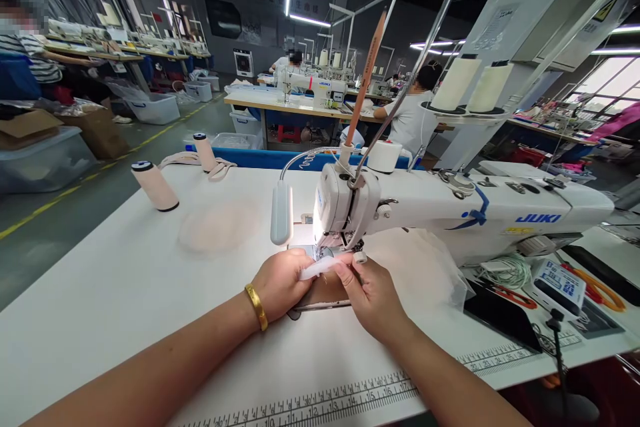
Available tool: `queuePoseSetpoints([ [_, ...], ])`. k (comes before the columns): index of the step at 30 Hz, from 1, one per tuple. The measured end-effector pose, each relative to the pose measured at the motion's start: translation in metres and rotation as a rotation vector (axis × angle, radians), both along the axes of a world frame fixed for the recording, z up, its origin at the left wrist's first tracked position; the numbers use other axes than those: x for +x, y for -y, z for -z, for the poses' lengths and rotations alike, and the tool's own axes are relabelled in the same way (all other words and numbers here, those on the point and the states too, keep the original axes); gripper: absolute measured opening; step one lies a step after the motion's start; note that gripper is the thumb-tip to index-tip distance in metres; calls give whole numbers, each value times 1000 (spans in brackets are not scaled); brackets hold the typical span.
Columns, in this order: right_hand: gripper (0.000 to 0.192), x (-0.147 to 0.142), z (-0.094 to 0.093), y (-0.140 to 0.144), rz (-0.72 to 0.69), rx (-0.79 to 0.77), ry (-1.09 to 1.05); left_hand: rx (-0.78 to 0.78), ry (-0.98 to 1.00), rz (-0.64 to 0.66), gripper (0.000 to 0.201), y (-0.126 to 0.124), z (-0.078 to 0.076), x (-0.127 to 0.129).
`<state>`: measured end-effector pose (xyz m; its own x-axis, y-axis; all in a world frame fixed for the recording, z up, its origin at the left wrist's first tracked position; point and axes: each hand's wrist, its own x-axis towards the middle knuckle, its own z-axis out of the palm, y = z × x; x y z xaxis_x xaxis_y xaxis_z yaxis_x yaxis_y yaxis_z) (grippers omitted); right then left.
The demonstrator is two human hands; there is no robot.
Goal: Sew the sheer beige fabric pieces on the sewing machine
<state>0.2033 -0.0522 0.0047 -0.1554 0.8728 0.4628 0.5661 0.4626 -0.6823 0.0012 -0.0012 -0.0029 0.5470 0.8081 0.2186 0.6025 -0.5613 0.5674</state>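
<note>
Under the needle area of a white sewing machine (345,207), both hands grip a small piece of whitish fabric (317,268). My left hand (283,280), with a gold bangle at the wrist, is closed on the fabric's left end. Thumb and fingers of my right hand (373,293) pinch its right end. A few loose threads hang from the cloth. Both hands are close to the presser foot, whose contact with the fabric I cannot make out. A sheer pale fabric piece (420,267) lies to the right, and another pale sheer piece (217,227) lies on the left.
Two thread cones, one pale pink (156,187) and a smaller one (204,152), stand at the back left. A lamp (282,213) hangs beside the machine head. Orange-handled scissors (515,297), a white box (559,287) and cables lie right. A printed ruler (320,407) runs along the front edge.
</note>
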Motion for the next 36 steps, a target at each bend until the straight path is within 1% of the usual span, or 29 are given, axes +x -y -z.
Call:
queuePoseSetpoints([
  [3, 24, -2, 1, -1, 4, 13, -31, 1, 1, -25, 26, -1, 0, 0],
  [7, 27, -5, 0, 1, -15, 11, -7, 9, -14, -79, 36, -2, 3, 2],
  [9, 30, -6, 1, 1, 0, -1, 12, 11, -23, -87, 37, -3, 5, 2],
  [14, 32, -8, 2, -1, 37, 54, -64, 4, -25, -88, 29, -3, 6, 3],
  [20, 26, -10, 2, -2, 20, 98, -132, -11, -16, -97, 37, -3, 7, 3],
  [28, 24, -11, 4, -2, 9, 99, -167, -19, -16, -90, 31, -2, 7, 3],
  [36, 24, -9, 5, -2, 15, 81, -171, -19, 7, -64, 34, -2, 6, 3],
])
